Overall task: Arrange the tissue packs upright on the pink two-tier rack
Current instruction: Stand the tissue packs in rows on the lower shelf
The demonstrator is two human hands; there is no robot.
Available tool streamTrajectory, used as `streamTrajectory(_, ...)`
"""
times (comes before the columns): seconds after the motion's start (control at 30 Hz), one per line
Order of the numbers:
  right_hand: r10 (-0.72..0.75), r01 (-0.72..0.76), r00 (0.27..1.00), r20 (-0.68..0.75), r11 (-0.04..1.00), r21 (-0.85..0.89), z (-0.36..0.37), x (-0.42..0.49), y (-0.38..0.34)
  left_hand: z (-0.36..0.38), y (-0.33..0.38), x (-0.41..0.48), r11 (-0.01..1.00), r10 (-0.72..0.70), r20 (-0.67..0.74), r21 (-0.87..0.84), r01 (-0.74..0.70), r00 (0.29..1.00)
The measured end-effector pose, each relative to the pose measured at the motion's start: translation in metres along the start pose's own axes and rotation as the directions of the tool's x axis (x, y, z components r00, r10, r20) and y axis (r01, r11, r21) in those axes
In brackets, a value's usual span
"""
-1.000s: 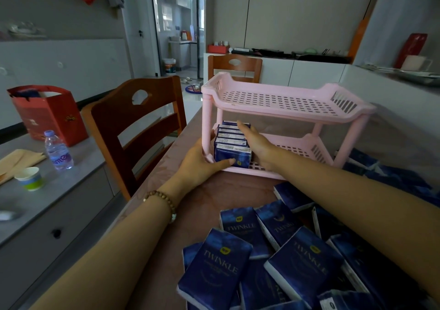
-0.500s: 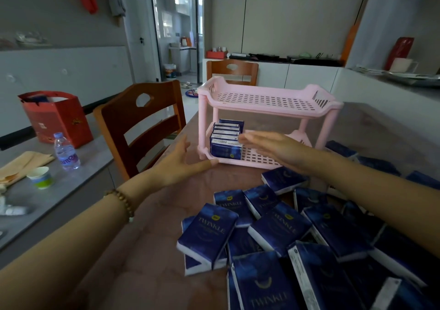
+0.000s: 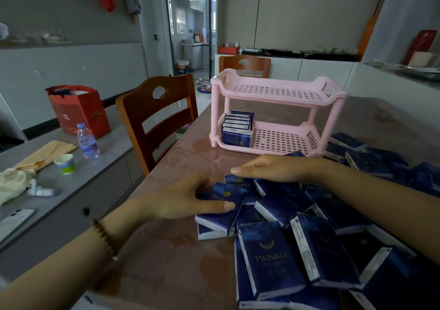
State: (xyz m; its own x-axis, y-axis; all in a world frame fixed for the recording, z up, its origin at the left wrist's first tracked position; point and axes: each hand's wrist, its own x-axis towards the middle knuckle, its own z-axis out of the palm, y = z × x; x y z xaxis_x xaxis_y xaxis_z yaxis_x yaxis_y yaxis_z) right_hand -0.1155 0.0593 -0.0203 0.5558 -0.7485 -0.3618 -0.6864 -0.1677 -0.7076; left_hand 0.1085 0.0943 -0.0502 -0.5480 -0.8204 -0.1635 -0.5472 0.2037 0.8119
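Both my hands have come back from the pink rack (image 3: pixel 273 102) to the heap on the near side of it. From my remote seat, the brown table (image 3: pixel 166 266) fills the lower view, and a pile of packs (image 3: pixel 316 245), dark blue and lying flat or tumbled over one another, spreads across its right half. The rack stands farther back on the table. Its top tier holds nothing, and a row of packs (image 3: pixel 237 128) stands upright at the left end of its lower tier.

A wooden chair (image 3: pixel 157 119) is drawn up to the table's left edge. Beyond it runs a grey side counter (image 3: pixel 59 185) with a red bag (image 3: pixel 78 109), a water bottle (image 3: pixel 88 140) and a paper cup (image 3: pixel 65 163).

My left hand (image 3: pixel 181 200), with a bead bracelet (image 3: pixel 106 238) on its wrist, grips a loose pack (image 3: pixel 228 192) at the pile's left edge. The thumb lies across the pack's printed face and the fingers curl round its far side.

My right hand (image 3: pixel 273 168) is held flat over the pile between that pack and the rack, with its fingers straight, together and pointing left. It holds nothing. I cannot tell whether it touches the packs beneath it.
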Motion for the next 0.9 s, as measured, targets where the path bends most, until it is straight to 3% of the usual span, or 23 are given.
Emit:
streamTrajectory(0.13,-0.037,0.041,0.998,-0.049,0.995,0.091,0.002,-0.004,-0.003,0.004,0.007,0.004,1.000,-0.001,-0.037,-0.004,0.001,0.999)
streamTrajectory(0.3,-0.010,0.019,0.994,-0.107,0.996,0.083,-0.001,0.001,0.005,0.009,0.012,0.021,0.992,-0.081,-0.171,0.080,0.096,0.982)
streamTrajectory(0.63,0.127,-0.126,0.992,-0.001,0.985,0.117,-0.012,0.012,-0.001,0.011,0.012,0.032,0.985,-0.141,-0.202,0.075,0.159,0.969)
streamTrajectory(0.7,0.081,-0.066,0.995,-0.053,0.968,0.241,-0.012,0.016,0.001,0.011,0.012,0.031,0.993,-0.103,-0.168,0.033,0.110,0.980)
streamTrajectory(0.8,0.000,0.139,0.955,-0.297,0.885,0.445,-0.014,0.022,0.003,0.007,0.013,0.031,0.997,-0.001,-0.136,-0.082,-0.010,0.991)
streamTrajectory(0.9,-0.077,0.318,0.896,-0.436,0.797,0.514,-0.019,0.023,0.005,-0.006,0.013,0.034,0.978,0.084,-0.303,-0.157,-0.137,0.949)
